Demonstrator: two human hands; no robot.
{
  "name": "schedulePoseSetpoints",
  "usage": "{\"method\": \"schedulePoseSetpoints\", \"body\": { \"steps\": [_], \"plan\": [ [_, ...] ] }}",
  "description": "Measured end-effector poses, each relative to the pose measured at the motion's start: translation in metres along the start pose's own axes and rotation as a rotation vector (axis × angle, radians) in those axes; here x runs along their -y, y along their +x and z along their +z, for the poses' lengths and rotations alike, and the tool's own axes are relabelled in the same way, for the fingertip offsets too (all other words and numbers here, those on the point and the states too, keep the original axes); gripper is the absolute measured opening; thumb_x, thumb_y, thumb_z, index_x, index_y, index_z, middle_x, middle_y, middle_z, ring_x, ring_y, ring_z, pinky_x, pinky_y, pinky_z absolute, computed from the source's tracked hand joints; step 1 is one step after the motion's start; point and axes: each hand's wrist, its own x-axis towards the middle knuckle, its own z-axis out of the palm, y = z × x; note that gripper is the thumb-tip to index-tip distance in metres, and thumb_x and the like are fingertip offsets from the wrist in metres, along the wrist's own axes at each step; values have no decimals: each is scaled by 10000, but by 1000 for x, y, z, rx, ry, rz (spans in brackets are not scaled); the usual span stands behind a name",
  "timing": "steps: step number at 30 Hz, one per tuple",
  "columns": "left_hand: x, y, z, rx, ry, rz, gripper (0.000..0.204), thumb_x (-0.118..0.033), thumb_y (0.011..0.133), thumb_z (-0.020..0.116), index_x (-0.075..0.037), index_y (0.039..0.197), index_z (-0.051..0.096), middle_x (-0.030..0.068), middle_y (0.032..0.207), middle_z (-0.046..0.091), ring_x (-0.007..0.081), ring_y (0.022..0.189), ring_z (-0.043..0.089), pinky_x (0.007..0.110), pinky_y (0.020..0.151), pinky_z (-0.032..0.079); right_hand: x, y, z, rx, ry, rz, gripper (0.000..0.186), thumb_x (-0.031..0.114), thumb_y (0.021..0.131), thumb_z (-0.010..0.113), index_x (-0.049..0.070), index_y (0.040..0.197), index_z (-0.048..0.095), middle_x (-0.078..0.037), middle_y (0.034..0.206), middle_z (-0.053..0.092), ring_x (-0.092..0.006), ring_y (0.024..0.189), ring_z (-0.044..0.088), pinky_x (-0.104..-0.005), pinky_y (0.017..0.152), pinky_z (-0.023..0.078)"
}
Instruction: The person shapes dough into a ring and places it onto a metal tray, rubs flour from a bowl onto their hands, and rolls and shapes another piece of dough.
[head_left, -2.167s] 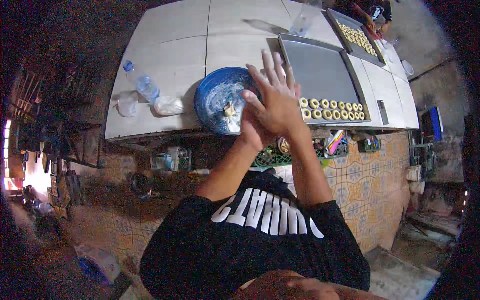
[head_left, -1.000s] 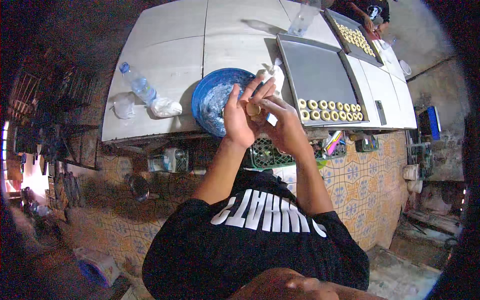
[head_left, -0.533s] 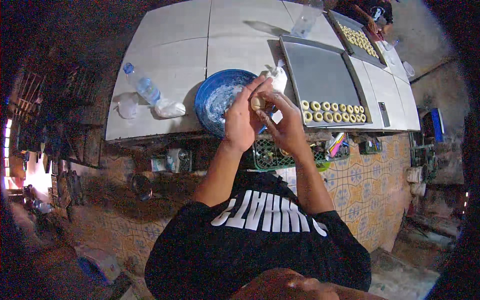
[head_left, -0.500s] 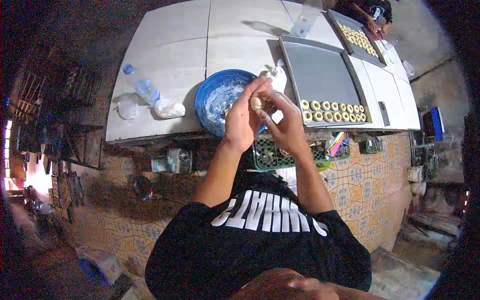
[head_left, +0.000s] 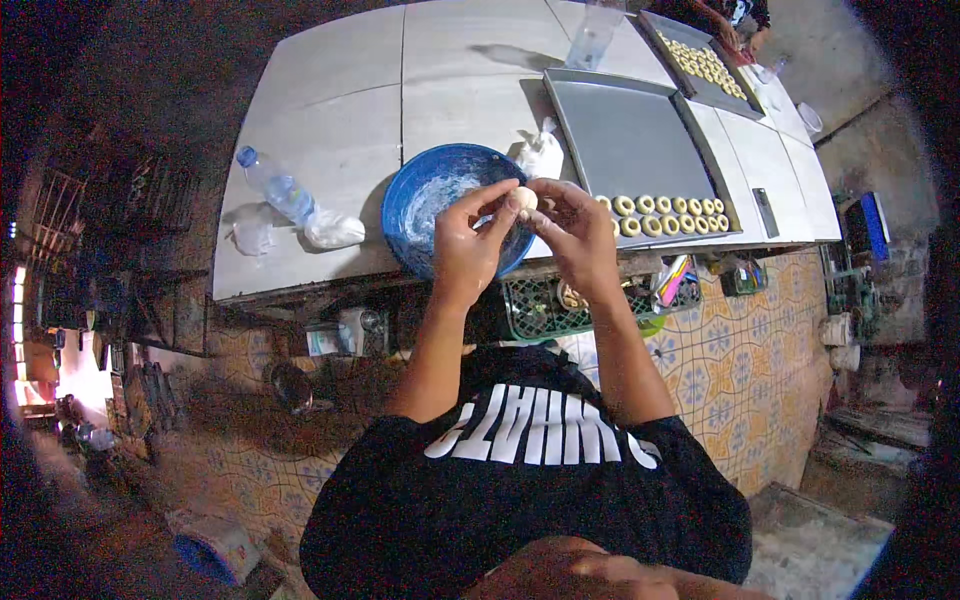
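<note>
A small pale, rounded piece of dough [head_left: 523,200] is pinched between the fingertips of my left hand [head_left: 472,236] and my right hand [head_left: 577,234]. Both hands are held up over the right part of a blue bowl [head_left: 403,215], which is dusted inside with white powder. Just beyond my fingers stands a knotted white plastic bag [head_left: 541,157]. To the right lies a large metal tray [head_left: 625,130] with two rows of pale dough rings [head_left: 648,225] along its near edge.
A water bottle [head_left: 285,190] and two white bags [head_left: 333,229] lie on the tiled table [head_left: 330,110] at left. Another bottle [head_left: 595,35] stands at back. A second tray of rings [head_left: 705,60] is beside a co-worker's hands [head_left: 735,35]. Green crates [head_left: 545,315] sit below the table.
My hands went from palms pressed together to fingertips pinching the dough, which is now in plain view. My left fingers have bent, and both hands have turned toward each other.
</note>
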Motion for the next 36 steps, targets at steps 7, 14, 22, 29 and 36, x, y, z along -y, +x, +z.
{"method": "schedulePoseSetpoints", "body": {
  "steps": [7,14,22,29,36],
  "plan": [
    [-2,-3,-8,65,-107,-47,306,-202,954,774,5,1176,735,83,1077,760,135,986,705,288,882,555,-2,-1,0,18,-27,-49,323,121,848,813,12,1147,755,-101,1041,734,-188,963,657,-335,891,519],
    [-5,-3,-9,53,-20,-92,273,-161,971,747,35,1162,739,103,1025,772,134,922,712,278,856,558,-2,-3,-9,21,-100,-57,298,112,854,814,17,1132,762,-92,1002,726,-169,906,650,-321,824,525],
    [-14,-10,0,-14,140,33,271,-181,1002,702,32,1166,739,121,1059,780,146,945,728,290,864,563,0,4,-14,97,-141,-82,295,110,875,788,9,1150,751,-103,1019,743,-158,900,670,-312,817,534],
    [-8,-4,18,-24,-110,-79,264,-133,1009,679,27,1216,711,82,1047,756,124,934,701,277,874,552,-4,13,-34,118,142,26,280,49,900,727,-40,1164,709,-86,1050,745,-152,914,691,-304,840,559],
    [-6,10,44,-181,-54,-27,188,-55,983,693,23,1153,714,73,996,744,121,897,695,263,825,550,-8,31,-56,205,481,123,246,56,924,727,-42,1148,690,-75,1014,730,-126,919,677,-275,845,546]
  ]
}}
